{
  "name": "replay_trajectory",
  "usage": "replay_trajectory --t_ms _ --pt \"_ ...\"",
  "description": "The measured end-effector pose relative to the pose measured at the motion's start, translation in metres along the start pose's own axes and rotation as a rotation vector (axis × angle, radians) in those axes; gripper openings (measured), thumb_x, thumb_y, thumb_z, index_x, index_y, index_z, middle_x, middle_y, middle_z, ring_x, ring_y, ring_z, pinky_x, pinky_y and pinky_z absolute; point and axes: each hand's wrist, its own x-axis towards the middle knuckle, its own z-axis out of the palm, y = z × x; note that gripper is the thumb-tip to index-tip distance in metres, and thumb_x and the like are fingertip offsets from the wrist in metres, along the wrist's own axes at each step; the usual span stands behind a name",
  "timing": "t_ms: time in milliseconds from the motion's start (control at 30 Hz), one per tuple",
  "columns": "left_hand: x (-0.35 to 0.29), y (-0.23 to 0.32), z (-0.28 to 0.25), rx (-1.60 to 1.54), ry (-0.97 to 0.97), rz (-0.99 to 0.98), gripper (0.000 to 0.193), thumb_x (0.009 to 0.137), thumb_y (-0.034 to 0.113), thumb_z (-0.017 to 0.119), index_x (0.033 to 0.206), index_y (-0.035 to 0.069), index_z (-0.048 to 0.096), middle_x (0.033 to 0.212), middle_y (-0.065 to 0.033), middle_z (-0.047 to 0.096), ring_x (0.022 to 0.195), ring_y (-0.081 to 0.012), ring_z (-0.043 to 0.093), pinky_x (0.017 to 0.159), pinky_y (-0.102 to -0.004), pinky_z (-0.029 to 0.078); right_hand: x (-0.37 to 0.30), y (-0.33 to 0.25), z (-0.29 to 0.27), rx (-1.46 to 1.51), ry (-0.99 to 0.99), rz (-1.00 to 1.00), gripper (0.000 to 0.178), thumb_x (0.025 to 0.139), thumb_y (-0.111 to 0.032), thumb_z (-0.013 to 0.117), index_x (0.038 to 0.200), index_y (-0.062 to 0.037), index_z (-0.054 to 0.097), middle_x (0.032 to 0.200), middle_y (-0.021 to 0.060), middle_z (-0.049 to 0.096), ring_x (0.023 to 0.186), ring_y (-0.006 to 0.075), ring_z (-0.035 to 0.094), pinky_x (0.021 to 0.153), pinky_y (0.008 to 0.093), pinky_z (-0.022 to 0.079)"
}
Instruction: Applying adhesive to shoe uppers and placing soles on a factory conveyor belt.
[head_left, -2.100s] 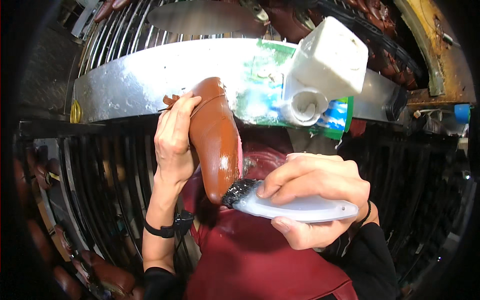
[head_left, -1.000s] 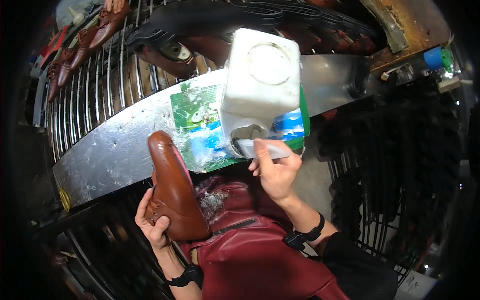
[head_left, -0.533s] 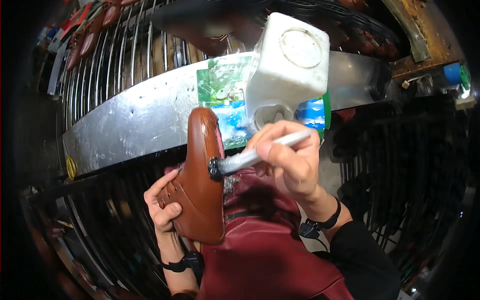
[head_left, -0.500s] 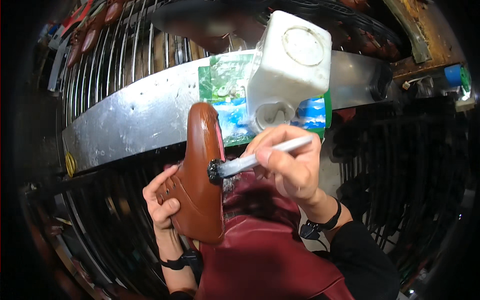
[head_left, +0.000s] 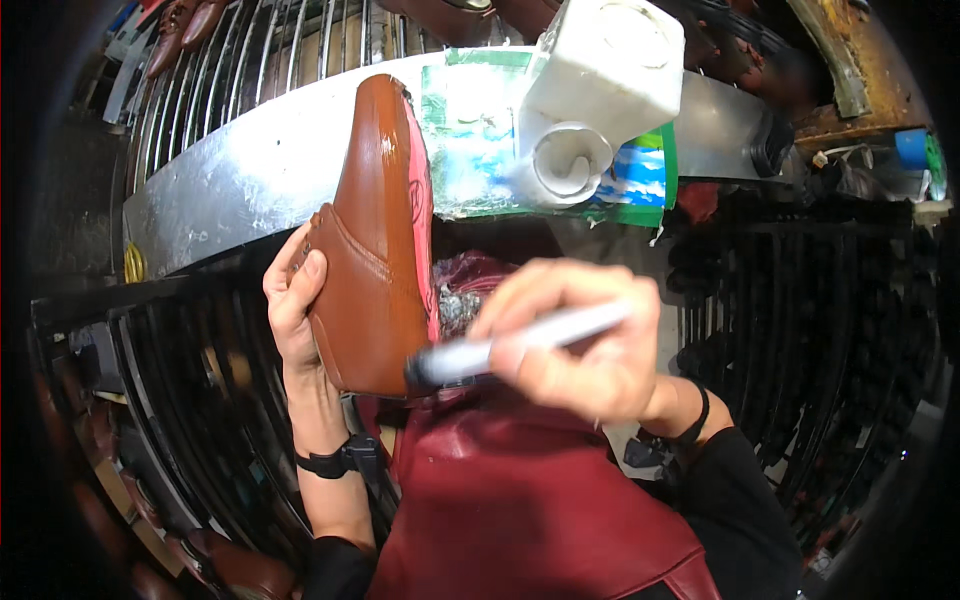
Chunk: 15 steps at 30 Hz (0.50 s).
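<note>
Currently, a dark-bristled brush (head_left: pixel 535 343) at the heel of a held brown shoe (head_left: pixel 370 250)

Nearest lies a dark red apron (head_left: pixel 530 500) over the person's lap, flanked by black sleeves (head_left: pixel 740 500). A black wristband (head_left: pixel 345 457) sits on the left wrist. The left hand (head_left: pixel 295 295) grips the shoe by its laced side, thumb on the brown upper and fingers going round out of sight. The shoe is held with its heel toward the person and its toe pointing away, reaching across the near edge of the metal counter (head_left: pixel 225 205); its pink underside faces right. The right hand (head_left: pixel 575 345) is closed around the pale brush handle, bristles at the heel's lower right corner. Motion blur hides whether they press on it.

Farther off, a green and blue printed sheet (head_left: pixel 470 150) covers part of the counter right of the toe, one corner hanging past the near edge. On it rests a boxy white container (head_left: pixel 615 85), its round open mouth by that same edge. Toward the counter's right end is a black object (head_left: pixel 772 145); a yellow coil (head_left: pixel 135 262) hangs at the left corner. Beyond the far edge runs a rack of metal rods (head_left: pixel 265 65), with brown lace-up shoes (head_left: pixel 185 30) at its upper left.
</note>
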Motion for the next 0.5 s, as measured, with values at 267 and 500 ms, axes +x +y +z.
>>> replay_trajectory --t_ms 267,500 --pt "-0.012 0.009 0.006 -0.025 -0.012 -0.029 0.041 0.106 0.022 0.060 0.135 -0.008 0.063 0.118 -0.0163 0.075 0.099 -0.0218 0.076 0.090 -0.0353 0.062 -0.005 -0.017 0.011 -0.231 -0.051 -0.275 0.020 0.075 0.000 0.079 0.092 0.0075 0.071 0.093 0.0235 0.076 0.083 0.0285 0.076 0.072 0.0354 0.061" --pt "-0.029 0.001 0.044 -0.427 0.078 -0.042 0.036 0.112 0.021 0.051 0.137 -0.003 0.062 0.126 -0.0168 0.073 0.106 -0.0276 0.075 0.096 -0.0437 0.062 0.022 -0.030 -0.006 -0.188 -0.214 -0.438 0.023 0.072 -0.001 0.074 0.094 0.0054 0.073 0.095 0.0215 0.077 0.083 0.0329 0.074 0.078 0.0417 0.061"
